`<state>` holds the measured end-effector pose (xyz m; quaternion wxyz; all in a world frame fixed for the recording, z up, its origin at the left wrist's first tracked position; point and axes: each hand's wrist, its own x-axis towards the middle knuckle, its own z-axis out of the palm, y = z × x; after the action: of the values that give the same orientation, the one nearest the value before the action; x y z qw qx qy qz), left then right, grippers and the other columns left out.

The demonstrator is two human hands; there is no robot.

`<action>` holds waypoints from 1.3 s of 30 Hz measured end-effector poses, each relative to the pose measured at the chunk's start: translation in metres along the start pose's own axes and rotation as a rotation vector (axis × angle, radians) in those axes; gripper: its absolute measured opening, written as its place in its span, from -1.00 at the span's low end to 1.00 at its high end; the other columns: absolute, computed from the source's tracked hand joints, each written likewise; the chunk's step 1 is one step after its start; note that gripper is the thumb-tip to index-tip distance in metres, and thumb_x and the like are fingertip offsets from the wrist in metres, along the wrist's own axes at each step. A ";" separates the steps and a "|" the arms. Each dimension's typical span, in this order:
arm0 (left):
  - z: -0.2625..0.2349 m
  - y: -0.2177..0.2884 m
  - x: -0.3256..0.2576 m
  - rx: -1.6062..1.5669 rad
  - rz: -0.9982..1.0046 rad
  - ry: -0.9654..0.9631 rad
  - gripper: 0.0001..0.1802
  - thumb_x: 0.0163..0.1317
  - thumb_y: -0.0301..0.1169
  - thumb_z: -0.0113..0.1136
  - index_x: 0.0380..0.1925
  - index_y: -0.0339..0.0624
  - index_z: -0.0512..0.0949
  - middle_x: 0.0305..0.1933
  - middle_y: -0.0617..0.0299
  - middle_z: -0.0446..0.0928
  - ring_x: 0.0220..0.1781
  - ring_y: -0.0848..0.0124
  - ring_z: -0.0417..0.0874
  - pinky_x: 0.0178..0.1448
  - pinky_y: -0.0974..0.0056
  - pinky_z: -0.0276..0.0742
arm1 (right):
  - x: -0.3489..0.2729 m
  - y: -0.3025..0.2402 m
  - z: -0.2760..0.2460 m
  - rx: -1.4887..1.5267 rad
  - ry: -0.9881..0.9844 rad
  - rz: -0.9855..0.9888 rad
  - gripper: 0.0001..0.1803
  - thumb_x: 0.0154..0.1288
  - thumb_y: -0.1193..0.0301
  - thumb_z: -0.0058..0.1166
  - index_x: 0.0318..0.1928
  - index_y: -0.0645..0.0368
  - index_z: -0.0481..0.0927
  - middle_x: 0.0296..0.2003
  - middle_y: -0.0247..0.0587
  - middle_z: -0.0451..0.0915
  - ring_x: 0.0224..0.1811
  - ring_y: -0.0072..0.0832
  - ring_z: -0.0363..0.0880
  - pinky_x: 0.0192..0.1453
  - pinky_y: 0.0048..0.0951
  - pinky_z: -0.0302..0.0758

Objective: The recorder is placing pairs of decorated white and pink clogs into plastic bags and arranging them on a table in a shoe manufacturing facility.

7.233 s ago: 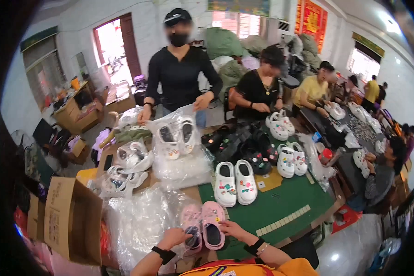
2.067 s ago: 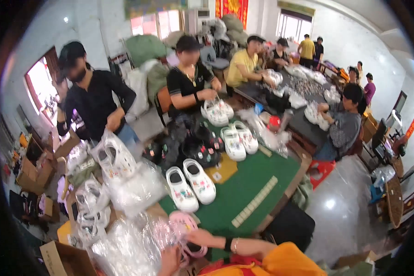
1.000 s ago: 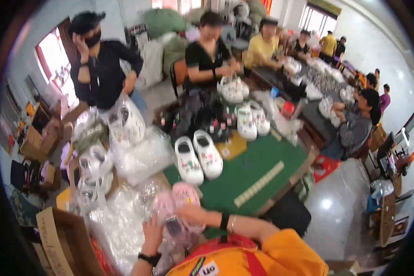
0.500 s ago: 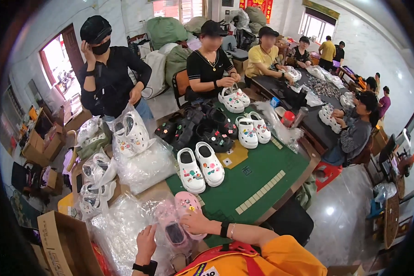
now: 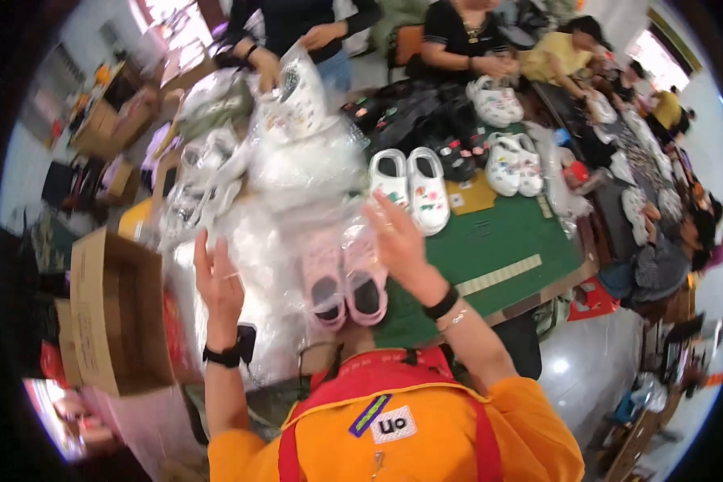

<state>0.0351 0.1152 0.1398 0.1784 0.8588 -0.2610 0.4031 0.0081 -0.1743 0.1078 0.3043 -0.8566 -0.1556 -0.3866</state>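
Note:
A pair of pink clogs (image 5: 323,269) lies side by side in front of me, heels toward me, with clear plastic wrap (image 5: 317,213) over and around them. My right hand (image 5: 400,245) is just right of the clogs, over their toe end, its fingers stretched out and slightly blurred. Whether it touches the plastic is hard to tell. Left of the clogs my left hand (image 5: 221,285) is raised above a pile of clear plastic bags (image 5: 261,301), fingers apart and holding nothing. White clogs with colourful charms (image 5: 428,193) stand just beyond my right hand.
Black clogs (image 5: 426,112) and more white clogs (image 5: 514,165) crowd the far side of the green table mat (image 5: 490,245). Bagged white clogs (image 5: 297,100) are at a co-worker's hands. An open cardboard box (image 5: 108,309) stands at left. Other people work at a table on the right.
My view has tilted down and shifted. The right clog, earlier under my right hand, now lies beside the other under plastic. Both hands have come off the clogs and moved apart.

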 end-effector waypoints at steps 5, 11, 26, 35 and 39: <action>0.020 0.000 -0.039 0.024 -0.064 -0.277 -0.55 -0.10 -0.68 -0.07 -0.12 -0.14 0.46 0.02 -0.03 0.36 -0.31 0.22 0.45 -0.23 0.23 0.41 | -0.045 0.012 0.010 -0.027 -0.326 -0.023 -0.46 -0.13 0.68 -0.08 -0.02 0.04 0.42 0.06 -0.12 0.32 -0.22 -0.25 0.46 -0.25 -0.36 0.42; 0.036 -0.043 -0.185 0.177 -0.422 -0.941 -0.50 -0.09 -0.65 -0.11 -0.06 -0.06 0.40 0.06 0.08 0.31 -0.15 0.08 0.47 -0.13 0.12 0.43 | -0.124 0.008 0.035 0.273 -0.804 0.316 -0.66 -0.02 0.49 -0.01 -0.14 -0.02 0.50 0.11 -0.09 0.24 -0.11 -0.20 0.43 -0.09 -0.33 0.39; -0.043 -0.106 -0.155 0.209 -0.638 -1.146 -0.59 -0.03 -0.58 -0.08 -0.17 0.05 0.52 0.10 -0.10 0.27 -0.02 0.05 0.42 0.03 0.15 0.36 | -0.159 0.024 0.056 0.296 -0.957 0.611 -0.46 0.11 0.28 -0.06 0.09 0.26 0.24 -0.03 0.04 0.31 -0.18 -0.21 0.46 -0.08 -0.35 0.38; -0.060 -0.081 -0.086 -0.247 -0.667 -1.140 -0.64 -0.05 -0.53 0.09 -0.14 -0.13 0.47 0.03 -0.06 0.35 -0.14 0.14 0.49 -0.06 0.24 0.40 | -0.144 0.034 0.056 0.405 -0.787 0.853 -0.56 0.06 0.35 0.00 0.01 0.12 0.36 -0.33 -0.13 0.54 -0.36 -0.20 0.52 -0.28 -0.36 0.44; -0.009 -0.043 -0.045 -0.504 -0.829 -0.865 -0.36 -0.06 -0.56 0.11 0.12 -0.09 0.21 0.15 -0.07 0.20 -0.01 0.12 0.40 0.02 0.22 0.36 | -0.112 0.049 0.044 0.479 -0.483 1.022 -0.17 0.03 0.55 0.04 0.26 0.21 -0.15 -0.02 0.03 0.33 -0.31 -0.45 0.51 -0.32 -0.54 0.45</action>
<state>0.0305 0.1678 0.1059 0.3942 0.9049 -0.0426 -0.1549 -0.0153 -0.1873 -0.0189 0.5914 -0.7940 0.1279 0.0589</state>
